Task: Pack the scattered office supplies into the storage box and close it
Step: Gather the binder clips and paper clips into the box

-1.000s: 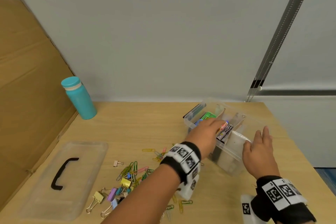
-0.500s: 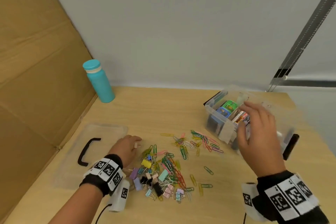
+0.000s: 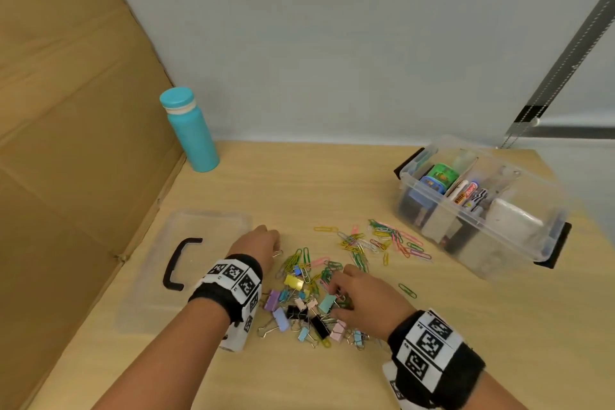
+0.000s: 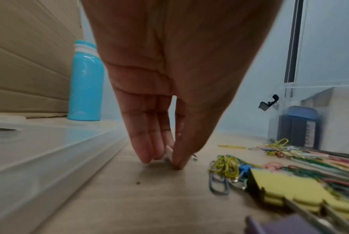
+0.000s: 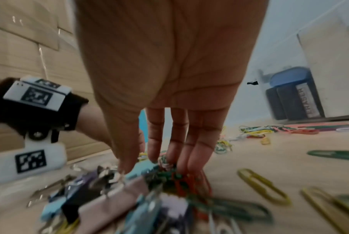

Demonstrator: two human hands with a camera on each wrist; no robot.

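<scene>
While the storage box (image 3: 479, 210) at right of frame already holds erasers and markers, your left hand (image 3: 258, 245) pinches a small binder clip (image 4: 169, 152), your right hand (image 3: 362, 293) reaches fingers-extended into the clip pile (image 3: 309, 296), lid (image 3: 186, 263) still off at left.

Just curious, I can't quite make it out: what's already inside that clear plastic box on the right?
Inside the storage box, behind dividers, stand a green item, a blue one, marker pens and a white block. The right wrist view shows an eraser. The bottom is hidden.
</scene>
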